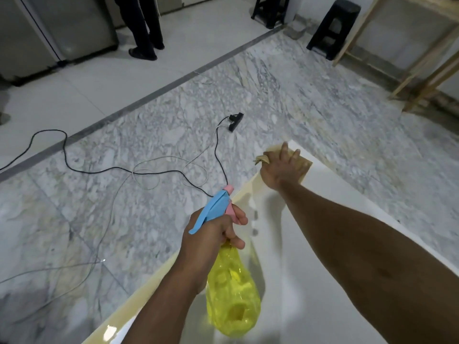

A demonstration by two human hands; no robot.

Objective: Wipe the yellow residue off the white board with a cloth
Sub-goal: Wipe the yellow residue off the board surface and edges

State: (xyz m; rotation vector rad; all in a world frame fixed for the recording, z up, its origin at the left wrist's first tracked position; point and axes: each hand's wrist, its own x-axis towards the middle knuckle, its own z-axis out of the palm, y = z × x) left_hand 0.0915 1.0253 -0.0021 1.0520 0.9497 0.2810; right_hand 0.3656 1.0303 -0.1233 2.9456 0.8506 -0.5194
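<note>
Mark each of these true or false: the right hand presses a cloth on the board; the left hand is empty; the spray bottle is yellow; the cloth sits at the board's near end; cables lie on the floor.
1. The right hand presses a cloth on the board: true.
2. The left hand is empty: false, it holds a bottle.
3. The bottle is yellow: true.
4. The cloth sits at the near end: false, at the far corner.
5. Cables lie on the floor: true.

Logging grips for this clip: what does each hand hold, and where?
Left hand grips the spray bottle at its neck, under the trigger head. Right hand presses flat on the cloth on the board.
</note>
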